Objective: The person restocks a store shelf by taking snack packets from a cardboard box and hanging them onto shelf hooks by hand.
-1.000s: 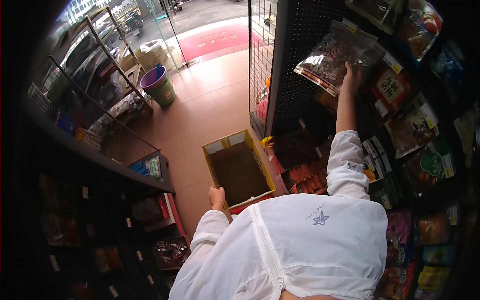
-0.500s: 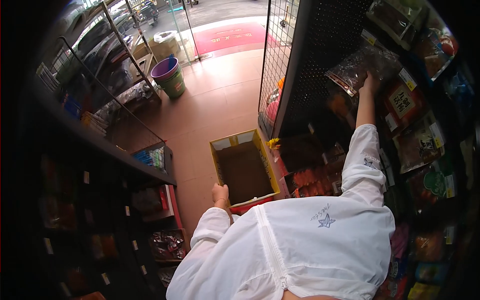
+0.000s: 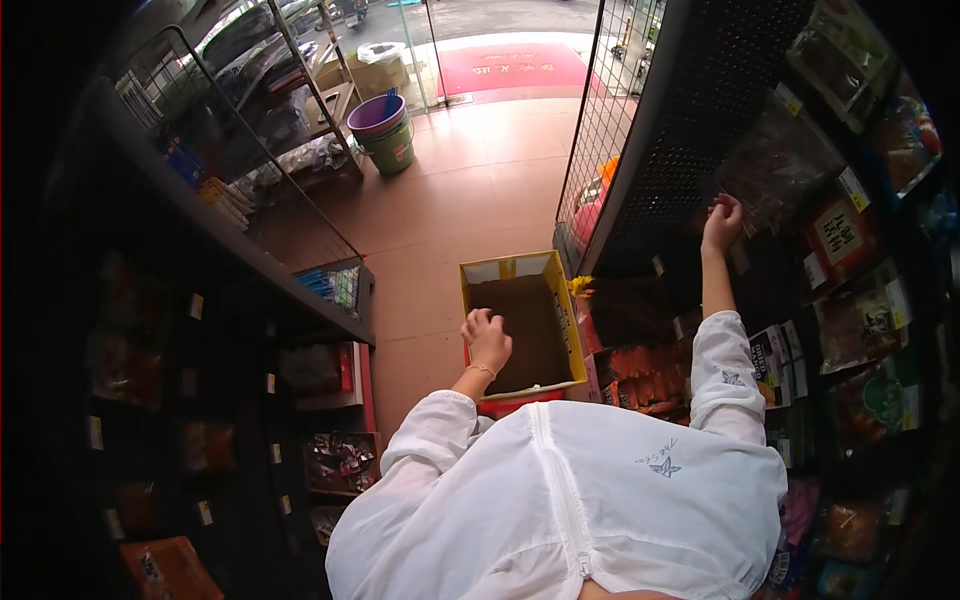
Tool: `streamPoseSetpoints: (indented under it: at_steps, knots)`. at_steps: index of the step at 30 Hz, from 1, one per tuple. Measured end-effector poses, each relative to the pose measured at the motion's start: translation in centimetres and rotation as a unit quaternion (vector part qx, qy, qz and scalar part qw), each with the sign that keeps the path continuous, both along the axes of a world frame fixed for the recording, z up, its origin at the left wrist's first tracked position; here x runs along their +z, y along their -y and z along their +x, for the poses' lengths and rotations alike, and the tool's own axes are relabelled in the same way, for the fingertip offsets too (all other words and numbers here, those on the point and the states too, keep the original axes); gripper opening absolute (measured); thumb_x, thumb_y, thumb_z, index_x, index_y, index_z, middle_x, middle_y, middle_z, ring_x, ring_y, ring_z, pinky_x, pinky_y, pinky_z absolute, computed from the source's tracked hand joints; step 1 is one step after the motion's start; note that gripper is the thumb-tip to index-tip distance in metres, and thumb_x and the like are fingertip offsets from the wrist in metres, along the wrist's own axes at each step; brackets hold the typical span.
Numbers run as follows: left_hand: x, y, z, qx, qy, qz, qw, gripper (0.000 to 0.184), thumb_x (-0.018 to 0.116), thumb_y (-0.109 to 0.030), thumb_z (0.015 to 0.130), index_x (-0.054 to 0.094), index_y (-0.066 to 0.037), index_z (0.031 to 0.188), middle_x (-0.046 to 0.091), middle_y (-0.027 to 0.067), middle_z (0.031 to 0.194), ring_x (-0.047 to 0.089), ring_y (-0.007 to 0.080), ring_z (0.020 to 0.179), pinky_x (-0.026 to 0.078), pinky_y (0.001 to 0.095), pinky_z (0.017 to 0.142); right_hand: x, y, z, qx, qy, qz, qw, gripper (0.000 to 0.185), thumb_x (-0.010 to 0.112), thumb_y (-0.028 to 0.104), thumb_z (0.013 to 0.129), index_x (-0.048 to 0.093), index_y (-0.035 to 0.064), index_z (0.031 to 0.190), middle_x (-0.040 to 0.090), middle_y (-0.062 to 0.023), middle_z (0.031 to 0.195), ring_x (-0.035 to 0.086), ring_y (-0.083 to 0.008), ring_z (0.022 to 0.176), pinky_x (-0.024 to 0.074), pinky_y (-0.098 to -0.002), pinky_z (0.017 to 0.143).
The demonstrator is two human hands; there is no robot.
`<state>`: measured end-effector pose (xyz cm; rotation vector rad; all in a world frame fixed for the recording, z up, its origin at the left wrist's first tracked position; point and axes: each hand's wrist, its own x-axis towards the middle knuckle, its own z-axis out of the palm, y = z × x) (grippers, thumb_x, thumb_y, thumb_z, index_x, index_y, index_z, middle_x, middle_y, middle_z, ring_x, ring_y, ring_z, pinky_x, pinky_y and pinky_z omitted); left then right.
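A: What's biggest from where we stand?

B: The tiled floor (image 3: 430, 230), stretching to the far doorway. Then the black pegboard rack (image 3: 690, 130) rising on our right.

A: And the open yellow-sided carton (image 3: 572, 335)?

B: Near us, around the middle, just left of the rack's foot. Its brown bottom shows.

A: Where's the clear plastic bag (image 3: 785, 165)?

B: Up on the right, against the rack's face, with a red packet (image 3: 838, 232) just below and to its right.

A: How are our hands?

B: Our left hand (image 3: 487, 340) is over the carton's left side, fingers loosely bent and spread, holding nothing we can see. Our right hand (image 3: 722, 222) is at the bag's lower left corner, fingers half curled. We can't tell whether they touch the film.

A: How do we work well up there?

B: We'd judge that film slippery, so let's use fingertips on an edge, gently, rather than squeezing the middle. Let's keep our wrist clear of the red packet, too.

A: And the smallest thing?

B: The price tag (image 3: 787, 100) above the bag; we shouldn't knock it.
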<state>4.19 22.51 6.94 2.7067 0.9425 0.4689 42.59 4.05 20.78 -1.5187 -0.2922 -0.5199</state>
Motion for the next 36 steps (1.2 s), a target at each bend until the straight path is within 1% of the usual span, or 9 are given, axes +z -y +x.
streamPoseSetpoints:
  at_steps: [2, 6, 10, 12, 16, 23, 31, 35, 36]
  knots:
    - [3.2, 1.8, 4.2, -0.135, 0.113, -0.31, 0.934, 0.006, 0.057, -0.01, 0.066, 0.056, -0.004, 0.067, 0.058, 0.008, 0.076, 0.053, 0.0276, 0.078, 0.043, 0.033, 0.069, -0.3, -3.3, -3.5, 0.113, -0.034, -0.037, 0.992, 0.016, 0.04, -0.002, 0.074, 0.052, 0.0023, 0.084, 0.055, -0.0056, 0.078, 0.054, -0.0123, 0.068, 0.0457, -0.0229, 0.06]
    - [12.3, 8.9, 7.8, -0.301, 0.259, -0.394, 0.829, 0.046, 0.063, -0.026, 0.072, 0.043, -0.002, 0.106, 0.047, 0.0112, 0.102, 0.047, 0.0213, 0.095, 0.042, 0.0301, 0.076, -1.0, -9.7, -10.1, 0.165, 0.067, -0.19, 0.966, 0.015, 0.045, -0.001, 0.069, 0.056, 0.0031, 0.077, 0.052, -0.0107, 0.083, 0.055, -0.02, 0.069, 0.0444, -0.0274, 0.064]
    - [13.6, 10.5, 6.9, -0.331, 0.257, -0.344, 0.84, 0.049, 0.066, -0.028, 0.069, 0.043, -0.003, 0.105, 0.043, 0.0122, 0.102, 0.042, 0.0235, 0.099, 0.038, 0.0307, 0.08, -2.2, -11.6, -11.8, 0.176, 0.157, -0.28, 0.931, 0.01, 0.048, 0.001, 0.07, 0.056, 0.0033, 0.075, 0.049, -0.0108, 0.09, 0.052, -0.0203, 0.08, 0.0433, -0.026, 0.069]
    - [12.9, 9.9, 6.3, -0.392, 0.249, -0.264, 0.846, 0.048, 0.067, -0.029, 0.069, 0.045, -0.003, 0.103, 0.041, 0.0126, 0.101, 0.043, 0.023, 0.094, 0.038, 0.0296, 0.079, -2.4, -11.7, -12.1, 0.185, 0.098, -0.29, 0.934, 0.011, 0.048, 0.004, 0.067, 0.058, 0.0063, 0.072, 0.048, -0.0145, 0.095, 0.046, -0.03, 0.095, 0.0366, -0.0345, 0.084]
    - [13.1, 10.4, 4.9, -0.361, 0.234, -0.41, 0.804, 0.043, 0.066, -0.027, 0.07, 0.048, -0.006, 0.103, 0.037, 0.0105, 0.103, 0.042, 0.0203, 0.09, 0.038, 0.0261, 0.076, -2.9, -11.7, -12.5, 0.18, 0.097, -0.315, 0.927, 0.011, 0.049, 0.006, 0.067, 0.058, 0.0066, 0.074, 0.048, -0.0154, 0.096, 0.047, -0.0302, 0.093, 0.0377, -0.0352, 0.083]
    - [11.6, 10.8, 4.0, -0.377, 0.262, -0.411, 0.788, 0.036, 0.065, -0.026, 0.069, 0.053, -0.007, 0.097, 0.036, 0.0103, 0.101, 0.036, 0.0215, 0.094, 0.038, 0.027, 0.077, -3.6, -11.2, -11.9, 0.151, 0.098, -0.339, 0.924, 0.01, 0.052, 0.009, 0.067, 0.057, 0.0047, 0.075, 0.048, -0.0156, 0.096, 0.048, -0.0306, 0.091, 0.0384, -0.0357, 0.083]
    - [14.3, 12.0, 4.2, -0.374, 0.248, -0.271, 0.852, 0.026, 0.068, -0.015, 0.057, 0.05, -0.004, 0.074, 0.045, 0.0056, 0.081, 0.041, 0.0232, 0.085, 0.032, 0.0323, 0.076, -7.8, -11.0, -12.8, 0.13, 0.136, -0.427, 0.884, 0.012, 0.051, 0.005, 0.066, 0.057, 0.005, 0.077, 0.049, -0.0115, 0.093, 0.052, -0.0234, 0.083, 0.0432, -0.031, 0.074]
    - [15.0, 12.8, 4.2, -0.393, 0.321, -0.119, 0.853, 0.021, 0.063, -0.007, 0.057, 0.049, -0.006, 0.072, 0.047, 0.005, 0.075, 0.044, 0.0219, 0.074, 0.034, 0.0307, 0.071, -10.7, -10.2, -11.2, 0.209, -0.064, -0.451, 0.865, 0.013, 0.05, 0.008, 0.069, 0.057, 0.0068, 0.08, 0.051, -0.0112, 0.09, 0.053, -0.024, 0.082, 0.0442, -0.0341, 0.074]
    - [15.1, 12.9, 4.1, -0.405, 0.317, -0.109, 0.851, 0.019, 0.062, -0.01, 0.059, 0.05, -0.005, 0.073, 0.047, 0.0053, 0.075, 0.044, 0.0216, 0.074, 0.034, 0.0314, 0.07, -9.8, -9.9, -11.3, 0.283, -0.271, -0.225, 0.892, 0.017, 0.046, 0.009, 0.073, 0.055, 0.0059, 0.087, 0.053, -0.009, 0.089, 0.054, -0.0209, 0.08, 0.0453, -0.0323, 0.072]
